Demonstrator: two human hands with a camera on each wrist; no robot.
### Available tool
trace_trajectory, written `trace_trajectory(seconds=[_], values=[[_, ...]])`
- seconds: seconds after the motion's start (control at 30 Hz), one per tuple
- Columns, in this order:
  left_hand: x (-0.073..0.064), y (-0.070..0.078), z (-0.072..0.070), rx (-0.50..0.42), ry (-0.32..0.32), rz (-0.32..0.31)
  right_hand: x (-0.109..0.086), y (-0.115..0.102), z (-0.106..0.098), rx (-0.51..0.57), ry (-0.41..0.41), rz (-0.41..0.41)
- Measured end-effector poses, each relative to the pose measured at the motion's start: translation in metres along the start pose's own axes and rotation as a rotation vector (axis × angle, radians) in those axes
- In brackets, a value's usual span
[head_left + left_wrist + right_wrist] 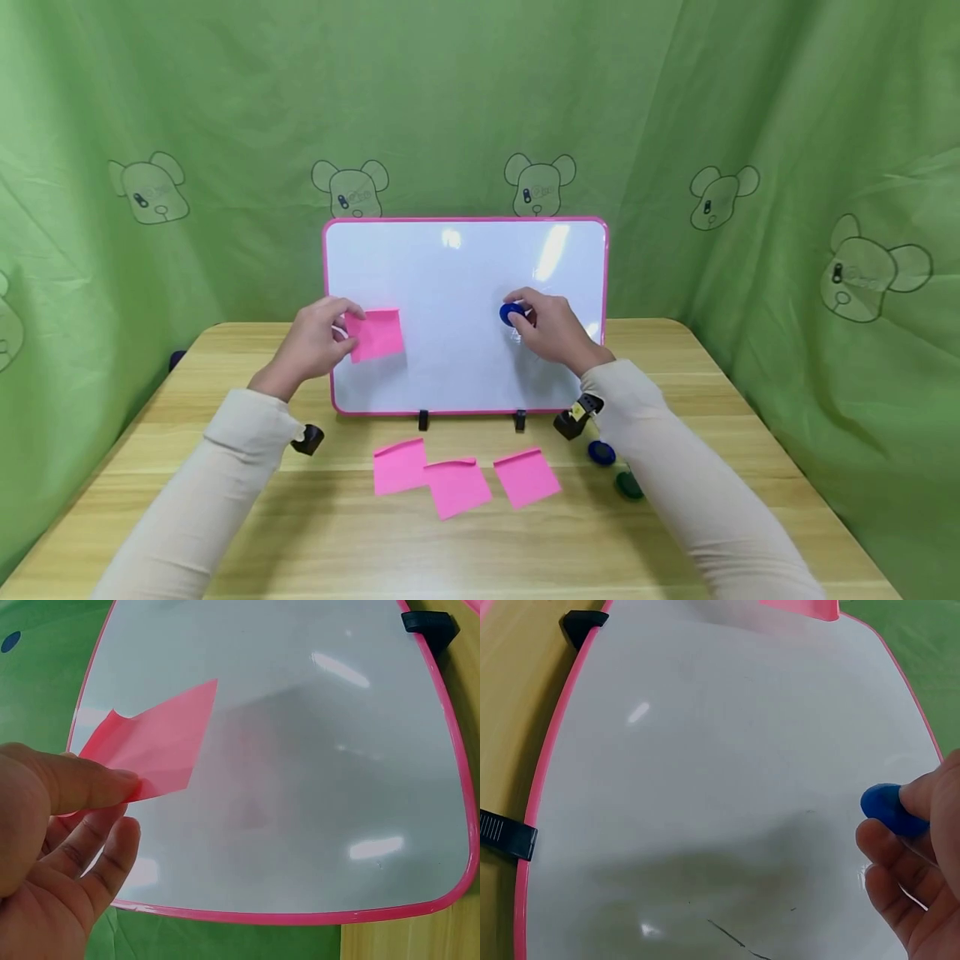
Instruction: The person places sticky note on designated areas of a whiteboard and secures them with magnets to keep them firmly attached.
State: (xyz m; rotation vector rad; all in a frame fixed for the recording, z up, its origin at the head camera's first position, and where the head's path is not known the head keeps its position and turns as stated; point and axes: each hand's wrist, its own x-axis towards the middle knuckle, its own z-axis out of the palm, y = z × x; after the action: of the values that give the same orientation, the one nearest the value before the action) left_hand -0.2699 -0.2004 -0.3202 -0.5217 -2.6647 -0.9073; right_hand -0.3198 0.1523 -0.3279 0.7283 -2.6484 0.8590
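A whiteboard with a pink rim stands upright on the table. At its left side my left hand pinches a pink sticky note by its left edge, thumb and fingers on either face. The left wrist view shows the note tilted in front of the white surface, one edge bent. My right hand holds a round blue magnet between thumb and fingers, in front of the board's right half. In the right wrist view the blue magnet shows beside the thumb.
Three pink sticky notes, a left one, a middle one and a right one, lie before the board. A dark blue magnet and a green magnet lie by the right forearm. Black feet support the board.
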Motion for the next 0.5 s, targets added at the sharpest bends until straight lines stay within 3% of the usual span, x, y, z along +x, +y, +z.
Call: trace_trajectory(seconds=[0.5], values=[[0.01, 0.0, -0.005, -0.018, -0.009, -0.004, 0.016, -0.007, 0.015, 0.042, 0.072, -0.048]])
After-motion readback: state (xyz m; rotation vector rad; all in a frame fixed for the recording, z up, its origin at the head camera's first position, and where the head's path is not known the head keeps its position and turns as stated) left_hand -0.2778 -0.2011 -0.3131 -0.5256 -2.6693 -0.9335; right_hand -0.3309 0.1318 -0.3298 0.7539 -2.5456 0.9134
